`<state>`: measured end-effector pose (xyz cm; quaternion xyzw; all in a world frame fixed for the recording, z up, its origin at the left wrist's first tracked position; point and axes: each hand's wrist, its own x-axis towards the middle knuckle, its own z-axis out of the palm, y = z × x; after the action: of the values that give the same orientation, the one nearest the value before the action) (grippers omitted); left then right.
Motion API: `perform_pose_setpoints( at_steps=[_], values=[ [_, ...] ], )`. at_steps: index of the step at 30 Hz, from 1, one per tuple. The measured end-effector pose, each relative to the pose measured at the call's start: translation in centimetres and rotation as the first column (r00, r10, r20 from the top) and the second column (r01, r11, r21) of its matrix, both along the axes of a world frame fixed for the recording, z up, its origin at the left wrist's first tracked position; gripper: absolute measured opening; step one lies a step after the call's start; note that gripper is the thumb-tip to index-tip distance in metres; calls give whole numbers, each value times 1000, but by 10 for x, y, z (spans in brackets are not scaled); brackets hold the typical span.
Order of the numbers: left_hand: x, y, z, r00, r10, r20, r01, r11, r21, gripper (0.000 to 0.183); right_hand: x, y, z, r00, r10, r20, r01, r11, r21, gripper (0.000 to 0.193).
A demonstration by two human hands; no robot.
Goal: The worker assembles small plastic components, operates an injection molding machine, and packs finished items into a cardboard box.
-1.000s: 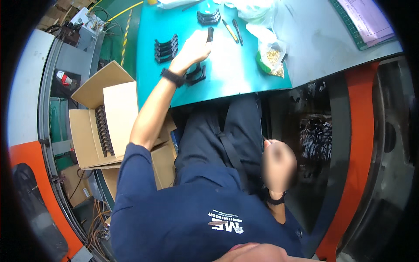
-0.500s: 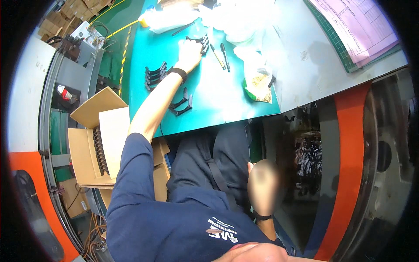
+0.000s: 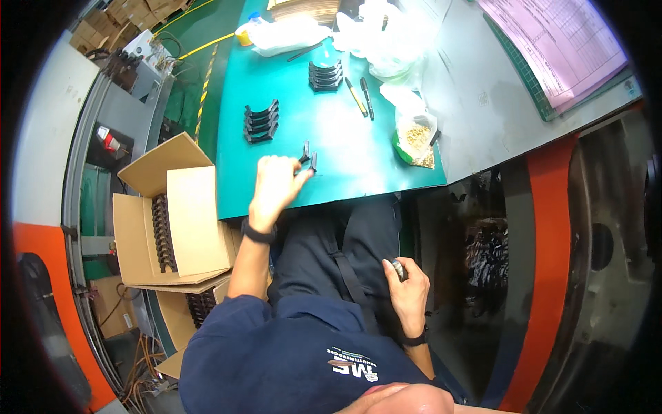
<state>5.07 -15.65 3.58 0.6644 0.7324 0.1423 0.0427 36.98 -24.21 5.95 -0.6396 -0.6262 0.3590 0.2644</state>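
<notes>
At the near left of the green mat, my left hand has its fingers curled over two loose black curved pieces. Its thumb lies against the nearer one; the hand hides their left parts. Low at the right, beside my thigh, my right hand is closed on a small dark, shiny rounded object, mostly covered by the fingers. One row of matching black curved pieces rests on the mat beyond my left hand. Another such stack lies farther back, with neither hand on it.
Left of the table, an open cardboard box holds more black curved parts. Two pens lie near a plastic bag of tan granules. A white bottle and clear bags stand behind. Pink papers cover a cutting mat at right.
My left hand has come back from the far stack to the two loose pieces near the table's front edge. My right hand stays low at the right. The view has shifted slightly.
</notes>
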Motion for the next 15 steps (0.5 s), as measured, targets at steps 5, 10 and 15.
perform_pose_setpoints(
  at_steps=[5,10,15],
  values=[
    [5,-39,-28,999,25,21,-29,967,254,11,-16,-3,15,995,100,-14,-99,994,53,20],
    [39,-60,11,923,-269,274,137,897,420,13,-23,13,19,962,-6,-273,-8,999,-51,21],
    [87,-88,53,859,-463,218,313,813,490,19,-45,17,40,757,-48,-652,-78,984,-163,31]
  ],
)
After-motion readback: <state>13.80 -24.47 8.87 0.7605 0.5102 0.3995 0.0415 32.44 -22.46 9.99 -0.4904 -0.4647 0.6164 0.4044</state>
